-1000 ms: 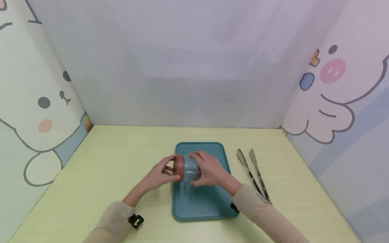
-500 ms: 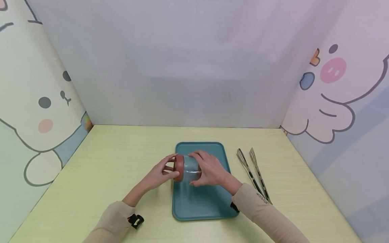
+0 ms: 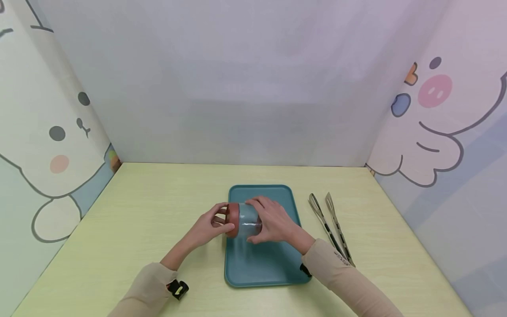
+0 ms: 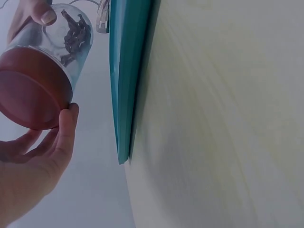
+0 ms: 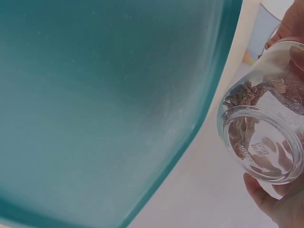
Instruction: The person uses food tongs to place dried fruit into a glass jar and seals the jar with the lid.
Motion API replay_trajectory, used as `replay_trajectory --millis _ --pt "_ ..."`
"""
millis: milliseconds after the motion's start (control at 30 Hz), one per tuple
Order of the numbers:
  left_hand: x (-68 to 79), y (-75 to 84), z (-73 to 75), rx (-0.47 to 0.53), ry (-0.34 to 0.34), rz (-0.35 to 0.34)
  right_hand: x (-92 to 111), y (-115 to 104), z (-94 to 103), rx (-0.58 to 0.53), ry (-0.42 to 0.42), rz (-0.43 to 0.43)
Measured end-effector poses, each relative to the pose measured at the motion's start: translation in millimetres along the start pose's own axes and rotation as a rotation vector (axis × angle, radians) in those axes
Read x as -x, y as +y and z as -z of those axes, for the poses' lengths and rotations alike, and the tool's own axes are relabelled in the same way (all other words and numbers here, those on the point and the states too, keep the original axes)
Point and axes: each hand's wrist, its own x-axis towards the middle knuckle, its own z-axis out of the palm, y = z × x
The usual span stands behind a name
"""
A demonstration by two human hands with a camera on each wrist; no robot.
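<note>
A clear jar (image 3: 248, 220) with a reddish-brown lid (image 3: 233, 220) is held on its side above the blue-green tray (image 3: 265, 270). My left hand (image 3: 207, 226) grips the lid, with the thumb at the near side and fingers round the far side. Round the jar's glass body my right hand (image 3: 274, 221) is curled, near its base. Dark, shrivelled dried pieces (image 4: 77, 33) lie inside the jar in the left wrist view. In the right wrist view the jar's glass base (image 5: 261, 145) faces the camera, with the dark pieces along its wall.
Two long metal utensils with black on their handles lie right of the tray: a looped one (image 3: 320, 215) and a flat-ended one (image 3: 334, 215). The right sleeve (image 3: 336, 273) covers part of their handles. A pale wood-look table (image 3: 158, 198) is backed by a white curtain (image 3: 253, 110).
Both hands keep their hold on the jar and lid. The left hand and lid have shifted very slightly to the left; the tray and utensils stay put.
</note>
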Motion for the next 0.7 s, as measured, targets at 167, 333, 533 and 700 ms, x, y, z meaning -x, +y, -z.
replay_trajectory --millis 167,333,533,700 --pt "3.8 11.1 -0.2 -0.010 0.007 -0.015 0.0 0.6 -0.2 0.001 0.010 0.006" --pt "8.7 26.3 0.1 -0.027 0.001 -0.016 0.6 1.1 -0.9 -0.005 0.008 0.005" --pt "3.7 9.0 -0.2 -0.041 0.027 -0.018 1.7 3.9 -3.2 -0.056 0.032 0.011" --pt "3.8 7.9 3.2 0.000 0.014 -0.046 3.8 7.9 -5.8 -0.168 0.064 0.019"
